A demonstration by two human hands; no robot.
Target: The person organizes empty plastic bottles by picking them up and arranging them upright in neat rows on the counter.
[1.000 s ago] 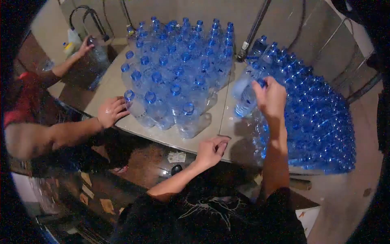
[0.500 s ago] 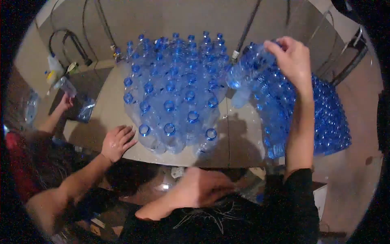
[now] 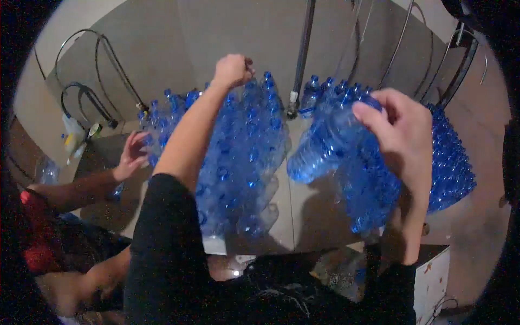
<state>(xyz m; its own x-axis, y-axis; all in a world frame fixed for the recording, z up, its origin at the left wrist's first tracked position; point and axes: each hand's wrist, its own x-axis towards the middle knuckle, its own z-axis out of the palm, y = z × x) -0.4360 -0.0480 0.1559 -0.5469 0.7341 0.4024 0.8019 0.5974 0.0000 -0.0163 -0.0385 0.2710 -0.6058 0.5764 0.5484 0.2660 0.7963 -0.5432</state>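
Observation:
My right hand [image 3: 401, 119] grips a clear blue bottle [image 3: 325, 146] near its neck; the bottle is tilted, its base pointing down and left above the counter. My left hand [image 3: 234, 70] is raised over the back of a group of upright open bottles [image 3: 233, 162], its fingers curled; whether they touch a bottle neck below is hidden. To the right, behind and below my right hand, a second dense group of blue bottles [image 3: 452, 162] fills the counter's right side.
At the left, a co-worker's hand [image 3: 132, 156] is beside the bottles' left edge. Black hoses [image 3: 89, 100] and a dark vertical pipe [image 3: 303, 54] run along the wall. A white bottle [image 3: 73, 135] stands at the far left. The counter's front edge [image 3: 271, 253] lies before me.
My left hand has gone from the counter's front edge up to the back of the bottles. My right hand lifted its bottle, then lowered it somewhat. The co-worker's hands and the view have shifted.

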